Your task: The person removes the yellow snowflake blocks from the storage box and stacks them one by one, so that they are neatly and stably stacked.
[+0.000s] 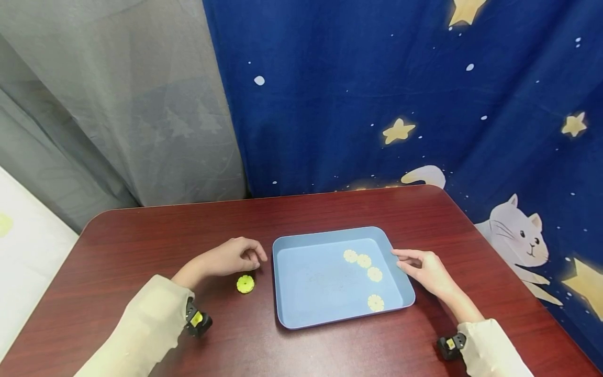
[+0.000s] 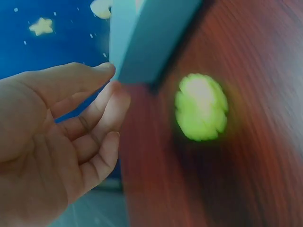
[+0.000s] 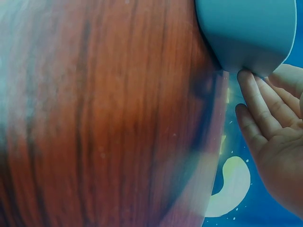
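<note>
Running this remotely, I've got a tray (image 1: 311, 290) on the table (image 1: 226, 340), between the two hands. Left hand (image 1: 235, 255): just off the tray's left edge, fingers loosely bent, holding nothing; my left wrist view has thumb and forefinger tips near each other but apart. Whether it touches the tray, I can't tell. Green disc (image 1: 245, 284): flat on the table, off the tray's left edge, just beside the left hand on the near side, scalloped rim, nothing gripping it.

Right hand (image 1: 426, 269): at the tray's right edge, fingers mostly straight, tips touching the outside wall, thumb slightly apart from the forefinger; not curled round it.

In the tray I count four pale discs: three (image 1: 364, 261) in a slanting line toward the far right corner, and a single one (image 1: 376, 302) at the near edge, close to the near right corner. The left half is bare.

Pale sleeves (image 1: 146, 319) on both arms, a black wrist camera (image 1: 199, 320) at each cuff. Past the table's far edge: grey curtain (image 1: 155, 104) left, blue curtain (image 1: 320, 104) right, printed with stars and a cat (image 1: 518, 230).
</note>
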`<state>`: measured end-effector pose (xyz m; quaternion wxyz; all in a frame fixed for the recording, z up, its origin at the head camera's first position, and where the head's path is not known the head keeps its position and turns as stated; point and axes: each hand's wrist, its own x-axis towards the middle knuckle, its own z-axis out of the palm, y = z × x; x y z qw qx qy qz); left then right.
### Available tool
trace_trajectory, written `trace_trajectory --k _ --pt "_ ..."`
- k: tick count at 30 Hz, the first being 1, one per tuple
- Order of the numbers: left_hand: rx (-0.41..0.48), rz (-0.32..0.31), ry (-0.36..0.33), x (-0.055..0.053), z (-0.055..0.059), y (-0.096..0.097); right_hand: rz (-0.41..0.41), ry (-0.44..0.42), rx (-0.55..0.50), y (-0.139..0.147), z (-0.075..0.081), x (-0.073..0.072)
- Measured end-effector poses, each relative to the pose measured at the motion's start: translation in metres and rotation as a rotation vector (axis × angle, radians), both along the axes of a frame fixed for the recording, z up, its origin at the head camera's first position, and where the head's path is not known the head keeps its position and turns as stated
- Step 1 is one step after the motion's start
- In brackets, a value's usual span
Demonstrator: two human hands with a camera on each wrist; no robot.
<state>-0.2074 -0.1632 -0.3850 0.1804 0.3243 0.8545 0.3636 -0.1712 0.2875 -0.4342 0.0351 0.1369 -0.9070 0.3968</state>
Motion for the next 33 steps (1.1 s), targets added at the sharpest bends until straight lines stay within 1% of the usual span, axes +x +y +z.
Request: trace_trajectory --k 6,8,11,16,20,22,24,26,33 --pt "0.031 -0.052 0.020 -0.003 0.008 0.026 0.001 -0.002 0.006 -0.001 0.000 0.000" --pt "0.038 -0.070 0.035 -0.005 0.009 0.035 0.003 -0.003 0.006 -0.001 0.000 -0.001" --pt "0.042 -0.086 0.031 -0.008 0.009 0.048 0.006 -0.002 0.003 -0.002 0.001 -0.001" --pt "0.016 -0.104 -0.005 -0.013 0.008 0.071 0.004 -0.004 0.006 -0.001 0.001 0.000" --pt "-0.015 -0.141 -0.012 -0.015 0.006 0.088 -0.004 -0.009 0.006 -0.001 0.000 0.001" --pt "-0.026 -0.173 -0.009 -0.016 0.005 0.096 -0.004 -0.009 0.006 0.000 0.000 0.001" --pt "-0.036 -0.197 -0.026 -0.016 0.003 0.104 -0.004 -0.010 0.004 0.000 0.000 0.001" --pt "-0.039 -0.217 -0.059 -0.017 0.001 0.112 -0.005 -0.011 0.003 0.000 0.000 0.001" --pt "-0.071 -0.246 -0.157 -0.018 -0.012 0.140 -0.001 -0.008 0.003 0.000 -0.001 0.000"
